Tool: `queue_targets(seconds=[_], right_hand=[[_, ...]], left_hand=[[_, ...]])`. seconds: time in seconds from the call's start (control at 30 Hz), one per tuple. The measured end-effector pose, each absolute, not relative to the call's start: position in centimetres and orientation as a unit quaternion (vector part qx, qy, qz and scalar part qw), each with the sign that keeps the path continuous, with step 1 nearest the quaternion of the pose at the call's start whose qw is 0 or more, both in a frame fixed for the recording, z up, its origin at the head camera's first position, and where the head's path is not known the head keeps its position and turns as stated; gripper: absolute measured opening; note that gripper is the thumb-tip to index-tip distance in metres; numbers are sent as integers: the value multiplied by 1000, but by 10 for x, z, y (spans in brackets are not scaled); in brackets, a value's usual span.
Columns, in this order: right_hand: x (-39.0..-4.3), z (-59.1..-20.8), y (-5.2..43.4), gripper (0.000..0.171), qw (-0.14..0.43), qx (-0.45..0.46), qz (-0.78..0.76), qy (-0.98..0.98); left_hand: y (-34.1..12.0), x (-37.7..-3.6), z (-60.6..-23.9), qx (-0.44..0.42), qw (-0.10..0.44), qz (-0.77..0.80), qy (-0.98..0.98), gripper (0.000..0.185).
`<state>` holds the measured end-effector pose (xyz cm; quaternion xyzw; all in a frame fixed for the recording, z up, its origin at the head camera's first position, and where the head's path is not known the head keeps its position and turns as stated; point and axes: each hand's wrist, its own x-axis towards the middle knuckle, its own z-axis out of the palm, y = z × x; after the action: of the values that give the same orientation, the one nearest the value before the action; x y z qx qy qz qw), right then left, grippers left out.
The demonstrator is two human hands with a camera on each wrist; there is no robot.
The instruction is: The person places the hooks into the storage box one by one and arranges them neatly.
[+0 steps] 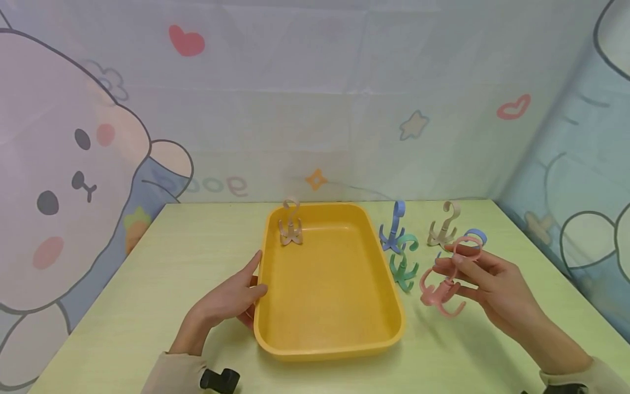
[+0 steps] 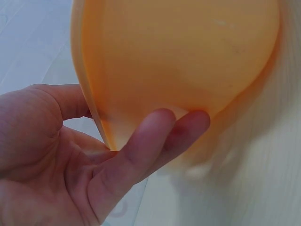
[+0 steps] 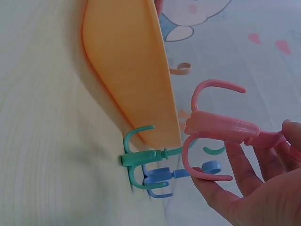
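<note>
My left hand [image 1: 228, 298] grips the left rim of a yellow tray [image 1: 334, 306], thumb on the rim and fingers along the outer wall. In the left wrist view, two fingertips [image 2: 157, 125] lie against that wall. To the right of the tray, my right hand [image 1: 502, 290] pinches a pink multi-prong hanging hook [image 1: 437, 295] by its curved upper part, prongs pointing down-left, raised over the table. A beige hook [image 1: 291, 234] stands inside the tray at its far left corner.
A blue hook [image 1: 392, 238] and a green hook [image 1: 403, 269] stand close beside the tray's right side. Behind my right hand are a beige hook [image 1: 445, 227] and another blue hook [image 1: 477, 235], partly hidden. A printed cloth [image 1: 315, 98] hangs behind the light table [image 1: 197, 246].
</note>
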<state>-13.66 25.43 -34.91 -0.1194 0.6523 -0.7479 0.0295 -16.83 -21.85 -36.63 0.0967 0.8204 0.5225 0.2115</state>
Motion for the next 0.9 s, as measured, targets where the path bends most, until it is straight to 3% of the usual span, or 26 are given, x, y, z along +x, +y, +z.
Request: queue_targets(seconds=[0.9], right_hand=[[-153, -329, 204, 25, 46, -134, -752, 644]], left_hand=[[-219, -169, -367, 92, 216, 522, 820, 88]])
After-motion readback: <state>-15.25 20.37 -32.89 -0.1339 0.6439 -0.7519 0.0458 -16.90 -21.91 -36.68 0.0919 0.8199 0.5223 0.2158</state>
